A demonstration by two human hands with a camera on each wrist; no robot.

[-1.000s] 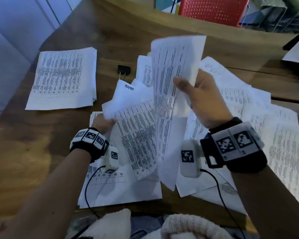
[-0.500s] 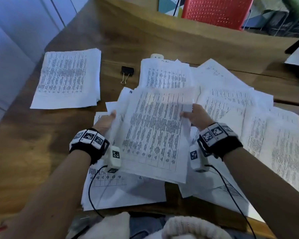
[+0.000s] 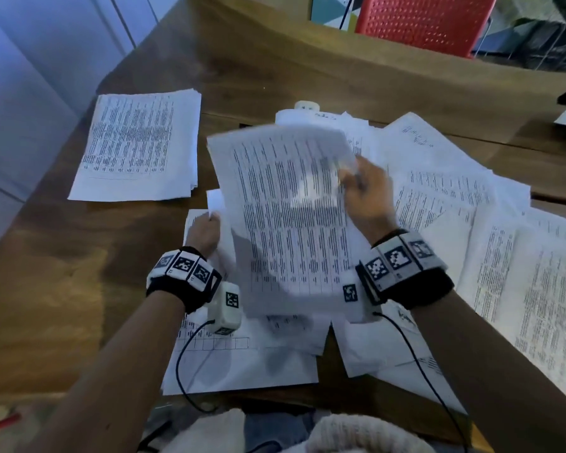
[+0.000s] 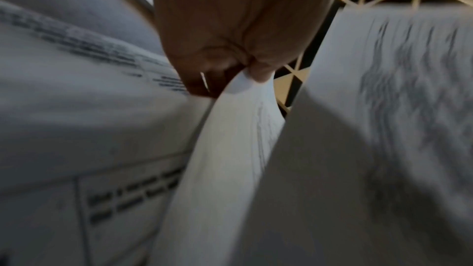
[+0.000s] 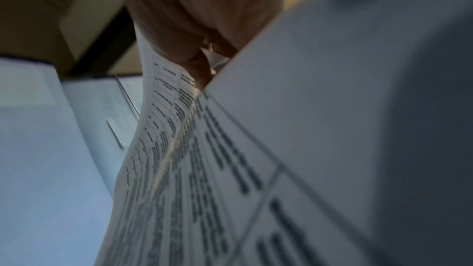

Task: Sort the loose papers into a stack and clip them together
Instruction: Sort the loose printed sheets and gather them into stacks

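At the centre of the wooden table [image 3: 307, 80] we hold a printed sheet [image 3: 291, 223] lifted off the surface, text side up, blurred w/ motion. Our right hand [image 3: 368, 194] grips its right edge at approx 3 o'clock; the right wrist view shows thumb and fingers [image 5: 197, 64] curled tight, pinching the paper edge. Our left hand [image 3: 205, 232] sits at approx 9 o'clock of the sheet, low by the table; the left wrist view shows its fingertips [image 4: 258, 72] pinching the curled corner of another sheet [image 4: 230, 159].

Under and around both hands lie loose papers [image 3: 471, 197], overlapping, spreading from 12 round to 4 o'clock. At 10 o'clock, well apart from the mess, a squared stack [image 3: 138, 145] lies flat on the table. We can't see a clip in these views. A red chair [image 3: 425, 21] stands past the far edge at 1 o'clock.
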